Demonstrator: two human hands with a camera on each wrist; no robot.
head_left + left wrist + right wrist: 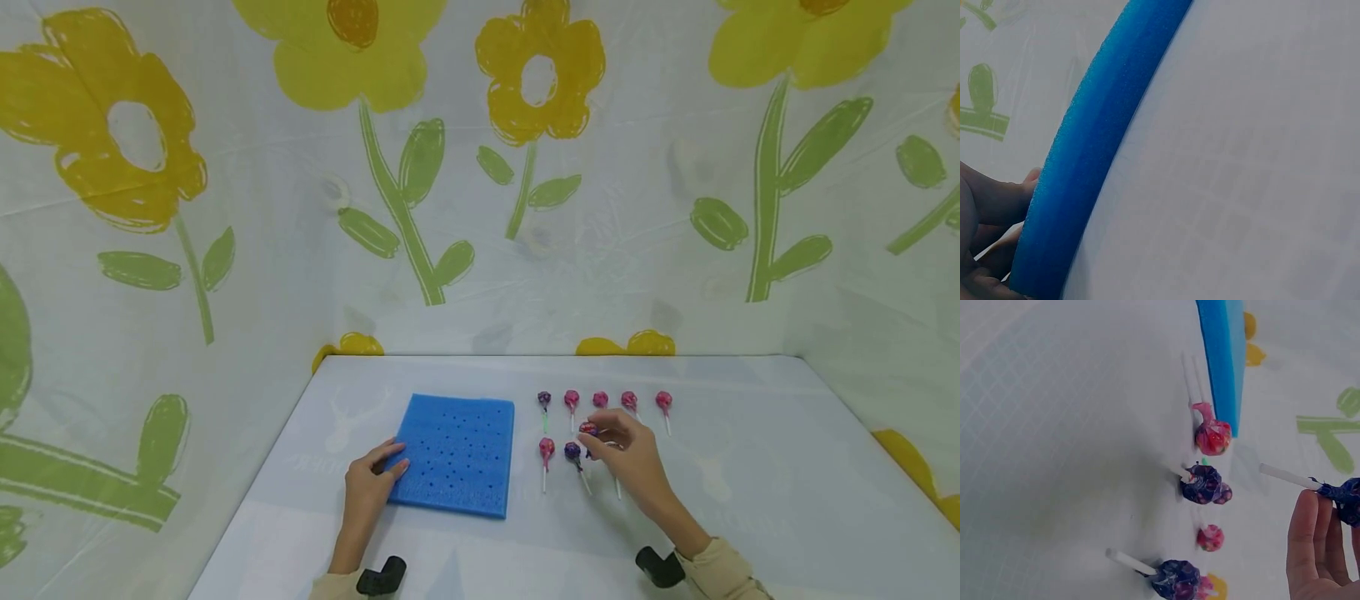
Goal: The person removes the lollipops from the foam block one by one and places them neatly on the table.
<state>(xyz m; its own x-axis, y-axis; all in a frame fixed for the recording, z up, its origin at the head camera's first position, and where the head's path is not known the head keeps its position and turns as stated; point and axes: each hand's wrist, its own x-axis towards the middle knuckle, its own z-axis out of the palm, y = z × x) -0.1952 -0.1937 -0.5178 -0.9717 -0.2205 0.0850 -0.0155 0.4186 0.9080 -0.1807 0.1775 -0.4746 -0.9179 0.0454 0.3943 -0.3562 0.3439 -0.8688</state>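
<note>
Lollipop point(1346, 495) pinched in right hand point(630, 454) above counter point(750, 467), right of foam point(457, 450); left hand point(371, 483) flat on foam. Loose pinch could drop it onto others.

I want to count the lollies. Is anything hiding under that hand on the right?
Yes. The right hand holds one purple lollipop; its white stick pokes out. A red lollipop peeks out at the fingertips. Anything else beneath the palm is covered.

A bright blue square foam pad point(457, 454) dotted with dark holes; pink-red and purple wrapped lollipops point(572, 400) at three o'clock; white backdrop cloth point(637, 208) patterned with yellow flowers, green stems.
</note>
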